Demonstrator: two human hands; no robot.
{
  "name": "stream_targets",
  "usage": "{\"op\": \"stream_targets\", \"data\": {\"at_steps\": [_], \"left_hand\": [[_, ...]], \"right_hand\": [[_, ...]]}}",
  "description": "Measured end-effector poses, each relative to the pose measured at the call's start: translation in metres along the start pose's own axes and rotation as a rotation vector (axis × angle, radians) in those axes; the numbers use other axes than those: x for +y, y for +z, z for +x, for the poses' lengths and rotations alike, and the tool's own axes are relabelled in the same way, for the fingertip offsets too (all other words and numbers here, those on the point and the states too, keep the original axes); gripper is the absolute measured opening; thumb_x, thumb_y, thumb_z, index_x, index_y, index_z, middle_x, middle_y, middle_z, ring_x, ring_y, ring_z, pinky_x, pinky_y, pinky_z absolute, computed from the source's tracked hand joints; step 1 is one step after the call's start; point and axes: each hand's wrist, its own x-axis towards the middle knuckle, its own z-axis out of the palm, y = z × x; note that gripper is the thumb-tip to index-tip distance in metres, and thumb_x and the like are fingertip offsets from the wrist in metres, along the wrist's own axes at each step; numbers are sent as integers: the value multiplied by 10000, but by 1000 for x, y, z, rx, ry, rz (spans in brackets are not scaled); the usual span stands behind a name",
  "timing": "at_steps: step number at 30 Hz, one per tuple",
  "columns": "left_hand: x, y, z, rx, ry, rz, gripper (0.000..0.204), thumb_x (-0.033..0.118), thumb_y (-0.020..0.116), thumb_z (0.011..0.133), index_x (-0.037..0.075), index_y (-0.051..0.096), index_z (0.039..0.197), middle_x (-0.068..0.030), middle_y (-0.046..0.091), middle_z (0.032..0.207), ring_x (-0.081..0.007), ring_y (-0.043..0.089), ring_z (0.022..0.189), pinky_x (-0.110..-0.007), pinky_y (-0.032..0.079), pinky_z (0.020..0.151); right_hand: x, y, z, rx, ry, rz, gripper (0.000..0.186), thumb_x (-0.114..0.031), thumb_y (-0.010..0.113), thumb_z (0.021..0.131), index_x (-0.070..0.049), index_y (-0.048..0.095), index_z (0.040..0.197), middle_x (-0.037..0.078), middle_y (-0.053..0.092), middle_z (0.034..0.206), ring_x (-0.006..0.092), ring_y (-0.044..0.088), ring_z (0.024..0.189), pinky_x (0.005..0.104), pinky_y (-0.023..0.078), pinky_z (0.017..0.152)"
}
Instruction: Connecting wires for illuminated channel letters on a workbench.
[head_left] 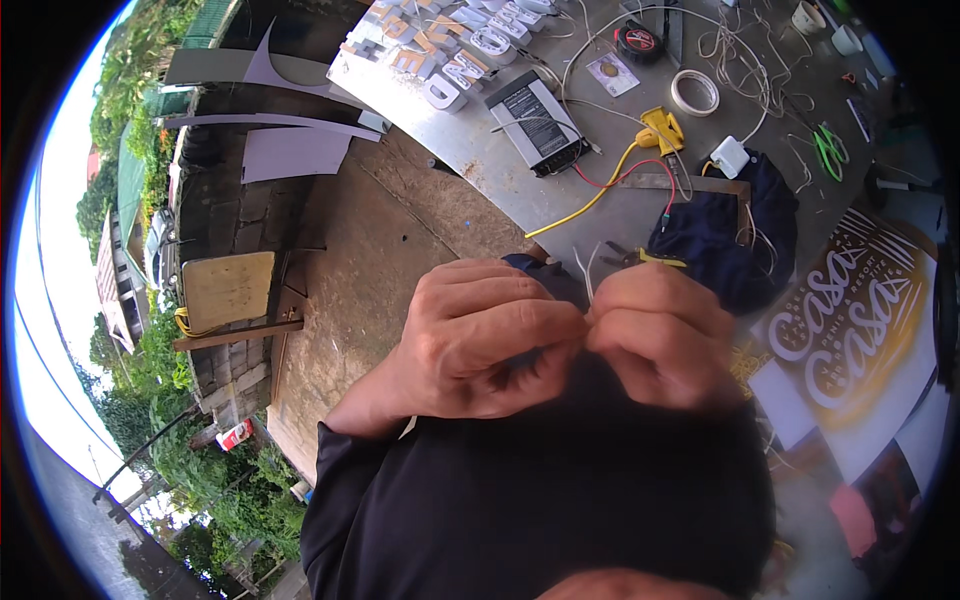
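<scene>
My left hand (490, 335) and my right hand (660, 340) meet in front of my dark shirt, fingertips pinched together. Between them a thin white wire (588, 278) rises, its two strands spread apart at the top. Where the fingers press, the rest of the wire is hidden. Just beyond my right hand lie pliers with yellow and black handles (655, 257), partly covered by that hand. A dark blue cloth (715, 245) is bunched on the metal table behind them.
On the metal table (470, 150) lie a power supply box (535, 120), a yellow clamp (660, 130), a white adapter (730, 157), a metal square (742, 200), a tape roll (680, 97), a tape measure (638, 40), green-handled scissors (829, 153) and block letters (447, 92). A printed sheet (850, 340) sits right.
</scene>
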Motion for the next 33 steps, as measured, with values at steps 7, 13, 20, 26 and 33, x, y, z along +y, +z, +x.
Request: {"op": "stream_targets", "data": {"at_steps": [7, 13, 20, 26, 33], "left_hand": [[-1, 1, 0, 28, 8, -54, 190, -57, 727, 724, 19, 698, 896, -67, 651, 720, -235, 659, 599, -333, 495, 530], [-4, -1, 0, 31, 13, -58, 139, -43, 707, 727, -3, 702, 861, -90, 670, 711, -233, 672, 616, -314, 525, 577], [-13, -1, -3, 57, 14, -54, 157, -48, 707, 710, 0, 707, 860, -85, 675, 713, -234, 679, 625, -311, 525, 579], [-18, -6, 1, 112, 123, 96, 149, -28, 721, 701, 15, 715, 844, -75, 690, 705, -223, 694, 612, -302, 515, 548], [-17, -16, 0, 69, 81, 108, 132, -5, 722, 706, 22, 716, 835, -68, 673, 667, -207, 678, 569, -296, 516, 538]], "right_hand": [[2, 2, 0, 10, -47, -13, 175, 57, 684, 796, 9, 679, 965, 153, 682, 937, 281, 694, 796, 351, 575, 685], [7, 6, -2, 12, -122, -39, 185, 37, 661, 810, 33, 672, 995, 170, 676, 958, 299, 697, 820, 362, 585, 710], [8, 9, 2, 1, -71, -52, 178, 58, 695, 805, 21, 662, 976, 164, 673, 969, 294, 692, 840, 359, 574, 708], [5, 10, 11, 1, 106, 27, 261, 133, 739, 778, -8, 648, 977, 139, 677, 982, 286, 678, 835, 352, 559, 717], [9, 15, 13, -22, 28, -43, 269, 106, 732, 806, -12, 625, 1023, 129, 658, 986, 288, 669, 876, 364, 550, 750]]}}
